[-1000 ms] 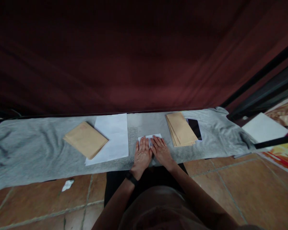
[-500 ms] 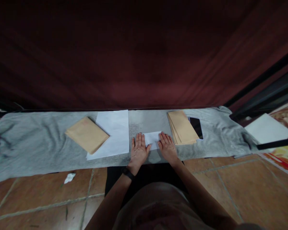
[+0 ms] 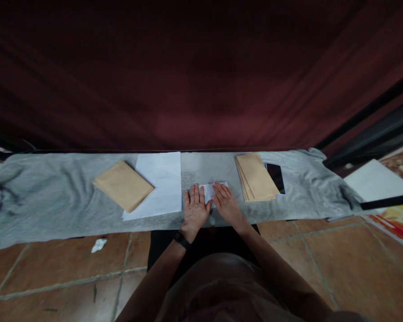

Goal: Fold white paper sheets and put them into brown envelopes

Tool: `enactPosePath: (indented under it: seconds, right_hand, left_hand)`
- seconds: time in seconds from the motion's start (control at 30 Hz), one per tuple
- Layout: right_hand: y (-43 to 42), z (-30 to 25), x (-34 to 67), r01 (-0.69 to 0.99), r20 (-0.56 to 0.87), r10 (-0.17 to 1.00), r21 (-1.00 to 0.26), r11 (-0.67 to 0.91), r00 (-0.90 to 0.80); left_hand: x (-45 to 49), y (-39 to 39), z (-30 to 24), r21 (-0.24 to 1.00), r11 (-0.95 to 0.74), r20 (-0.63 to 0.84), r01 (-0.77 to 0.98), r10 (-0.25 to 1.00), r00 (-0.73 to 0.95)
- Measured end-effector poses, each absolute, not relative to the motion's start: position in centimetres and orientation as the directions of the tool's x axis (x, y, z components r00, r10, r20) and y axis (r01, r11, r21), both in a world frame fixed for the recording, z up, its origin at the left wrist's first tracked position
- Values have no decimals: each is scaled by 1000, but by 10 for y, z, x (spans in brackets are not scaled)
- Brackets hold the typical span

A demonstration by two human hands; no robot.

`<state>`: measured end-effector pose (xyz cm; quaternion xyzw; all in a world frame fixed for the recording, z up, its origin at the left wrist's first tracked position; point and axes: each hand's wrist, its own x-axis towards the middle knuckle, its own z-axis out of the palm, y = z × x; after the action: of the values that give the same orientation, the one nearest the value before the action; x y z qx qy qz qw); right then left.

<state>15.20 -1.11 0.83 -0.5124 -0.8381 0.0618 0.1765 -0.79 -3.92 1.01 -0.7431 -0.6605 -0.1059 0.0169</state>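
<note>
A small white folded paper (image 3: 208,192) lies on the grey cloth in front of me, partly covered by both hands. My left hand (image 3: 195,209) rests flat on its left end, fingers stretched out and pointing away from me. On the paper's right part lies my right hand (image 3: 226,204), also flat with its fingers extended. To the left are large white sheets (image 3: 164,179), with a stack of brown envelopes (image 3: 123,185) overlapping them at an angle. Right of my right hand sits a fanned stack of brown envelopes (image 3: 257,178).
A phone (image 3: 276,178) lies beside the right envelopes. Grey cloth (image 3: 63,197) covers the long narrow surface. Dark red fabric (image 3: 201,89) hangs behind it. At the far right are a white board (image 3: 376,179) and a black bar. A crumpled white scrap (image 3: 99,244) lies on the tiled floor.
My right hand has slid left over the small paper, closer to my left hand, and covers more of its middle. My left hand has stayed nearly in place.
</note>
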Motion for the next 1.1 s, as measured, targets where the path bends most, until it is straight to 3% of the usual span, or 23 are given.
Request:
enactPosePath:
  seconds: [0.23, 0.57, 1.1]
  right_hand:
    - [-9, 8, 131, 800, 195, 849, -285, 528, -491]
    - [-8, 7, 135, 814, 197, 867, -300, 497, -457]
    - [-12, 4, 156, 864, 230, 895, -253, 435, -383]
  left_hand:
    - [-9, -39, 11, 130, -134, 152, 982, 982, 114]
    - [-5, -35, 11, 164, -241, 162, 956, 963, 215]
    - [-15, -41, 9, 162, -162, 198, 973, 972, 129]
